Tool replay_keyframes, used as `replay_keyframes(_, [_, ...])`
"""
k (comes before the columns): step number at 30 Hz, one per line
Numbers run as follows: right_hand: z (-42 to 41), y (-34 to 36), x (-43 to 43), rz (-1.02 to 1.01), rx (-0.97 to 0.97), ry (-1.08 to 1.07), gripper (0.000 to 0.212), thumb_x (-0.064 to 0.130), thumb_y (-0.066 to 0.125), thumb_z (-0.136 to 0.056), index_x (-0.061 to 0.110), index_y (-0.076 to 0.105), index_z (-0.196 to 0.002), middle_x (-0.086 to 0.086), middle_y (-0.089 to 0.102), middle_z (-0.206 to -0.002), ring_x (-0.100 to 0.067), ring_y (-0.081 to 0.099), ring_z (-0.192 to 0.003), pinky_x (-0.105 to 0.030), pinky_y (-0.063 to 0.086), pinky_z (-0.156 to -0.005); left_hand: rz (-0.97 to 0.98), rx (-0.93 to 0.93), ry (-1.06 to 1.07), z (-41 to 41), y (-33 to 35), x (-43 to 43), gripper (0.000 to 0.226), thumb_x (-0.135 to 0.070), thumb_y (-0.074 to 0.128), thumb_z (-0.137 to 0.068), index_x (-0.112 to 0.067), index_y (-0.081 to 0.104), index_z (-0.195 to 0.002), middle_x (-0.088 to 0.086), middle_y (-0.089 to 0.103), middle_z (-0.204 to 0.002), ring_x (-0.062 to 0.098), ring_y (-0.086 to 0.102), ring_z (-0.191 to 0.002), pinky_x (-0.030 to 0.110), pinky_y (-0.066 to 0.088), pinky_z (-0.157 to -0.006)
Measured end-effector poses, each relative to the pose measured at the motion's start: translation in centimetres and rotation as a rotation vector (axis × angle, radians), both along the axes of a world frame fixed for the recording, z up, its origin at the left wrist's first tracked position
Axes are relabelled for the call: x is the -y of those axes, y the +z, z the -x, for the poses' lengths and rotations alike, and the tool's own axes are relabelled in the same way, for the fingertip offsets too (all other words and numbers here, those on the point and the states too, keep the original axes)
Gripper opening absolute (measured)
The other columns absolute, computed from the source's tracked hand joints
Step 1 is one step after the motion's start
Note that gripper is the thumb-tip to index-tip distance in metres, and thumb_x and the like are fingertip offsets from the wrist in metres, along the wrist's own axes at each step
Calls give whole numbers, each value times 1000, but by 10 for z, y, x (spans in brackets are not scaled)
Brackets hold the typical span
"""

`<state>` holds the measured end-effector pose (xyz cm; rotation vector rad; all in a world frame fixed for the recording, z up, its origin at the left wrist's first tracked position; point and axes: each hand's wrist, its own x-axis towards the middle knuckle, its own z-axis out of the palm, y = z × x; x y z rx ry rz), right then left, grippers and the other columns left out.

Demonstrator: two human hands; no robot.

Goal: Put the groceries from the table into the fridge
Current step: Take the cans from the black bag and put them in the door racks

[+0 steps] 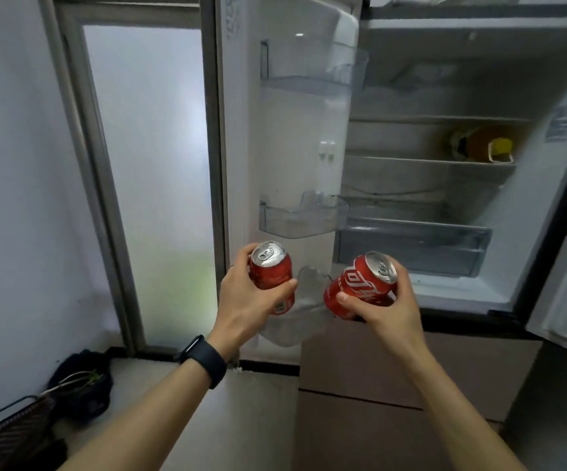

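The fridge stands open in front of me, its left door swung out. My left hand grips an upright red soda can in front of the door's lowest clear bin. My right hand holds a second red soda can, tilted with its top toward the upper right, just right of that bin and below the fridge's clear drawer. A black band sits on my left wrist.
A yellow-capped bottle lies on a middle fridge shelf. The door's middle bin and upper bin hold nothing visible. A frosted glass door is at left. A dark basket and black bag sit on the floor.
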<state>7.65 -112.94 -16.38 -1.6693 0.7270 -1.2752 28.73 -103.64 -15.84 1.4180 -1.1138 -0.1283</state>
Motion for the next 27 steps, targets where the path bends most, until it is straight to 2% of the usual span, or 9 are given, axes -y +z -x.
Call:
replay_keyframes(3, [-23, -6, 45, -7, 32, 63, 83, 15, 92, -66, 54, 46, -123, 19, 56, -120, -2, 63, -105, -17, 54, -79, 36, -25, 117, 9, -15, 35, 76, -36, 91, -66, -37, 45, -126, -14, 59, -119, 5, 60, -108, 32, 55, -93])
replay_keyframes(6, [-43, -14, 84, 13, -4, 135, 85, 11, 93, -63, 48, 50, -126, 14, 62, -120, -1, 65, -104, -19, 54, -84, 20, 25, 186, 15, -29, 66, 80, -38, 90, -67, -31, 44, -131, -10, 58, -121, 7, 58, -112, 34, 53, -97])
replay_keyframes(11, [-58, -30, 135, 63, -216, 238, 86, 9, 94, -61, 42, 49, -126, 13, 66, -114, 2, 66, -100, -26, 55, -93, -193, 111, 212, 14, -45, 95, 82, -56, 83, -66, -31, 44, -134, -12, 60, -124, 5, 60, -113, 32, 52, -96])
replay_keyframes(14, [-59, -32, 160, 99, -382, 320, 84, 25, 97, -55, 49, 49, -119, 17, 65, -111, 0, 65, -103, -33, 55, -96, -333, 203, 251, 12, -48, 100, 77, -57, 81, -69, -34, 45, -133, -14, 62, -122, 7, 60, -110, 26, 51, -90])
replay_keyframes(16, [-65, -32, 171, 160, -514, 347, 81, 46, 94, -48, 53, 48, -115, 14, 60, -113, -11, 59, -112, -41, 52, -99, -438, 262, 299, 11, -48, 102, 75, -62, 78, -70, -34, 46, -131, -13, 64, -120, 10, 62, -107, 29, 52, -85])
replay_keyframes(18, [-71, -34, 177, 205, -603, 379, 88, 60, 90, -44, 53, 48, -121, 9, 62, -116, -16, 58, -114, -44, 50, -99, -509, 266, 315, 7, -51, 103, 72, -62, 76, -71, -30, 47, -128, -10, 66, -117, 13, 64, -104, 31, 52, -82])
replay_keyframes(21, [-73, -35, 179, 232, -627, 430, 83, 56, 90, -47, 52, 49, -118, 14, 66, -112, -13, 63, -109, -44, 51, -99, -579, 241, 303, 5, -49, 104, 68, -57, 76, -72, -24, 48, -124, -6, 67, -113, 15, 65, -98, 37, 56, -82])
replay_keyframes(24, [-73, -32, 179, 230, -643, 450, 84, 47, 93, -52, 48, 47, -122, 15, 64, -111, -14, 64, -108, -39, 52, -98, -603, 258, 290, 4, -44, 104, 61, -49, 80, -73, -23, 50, -119, -6, 65, -109, 13, 64, -93, 32, 55, -77])
replay_keyframes(27, [-74, -29, 176, 277, -710, 458, 91, 60, 86, -50, 42, 48, -131, 7, 65, -120, -18, 62, -113, -42, 51, -99, -649, 321, 280, 1, -38, 103, 59, -55, 79, -67, -24, 52, -109, -9, 62, -100, 10, 61, -86, 27, 49, -68])
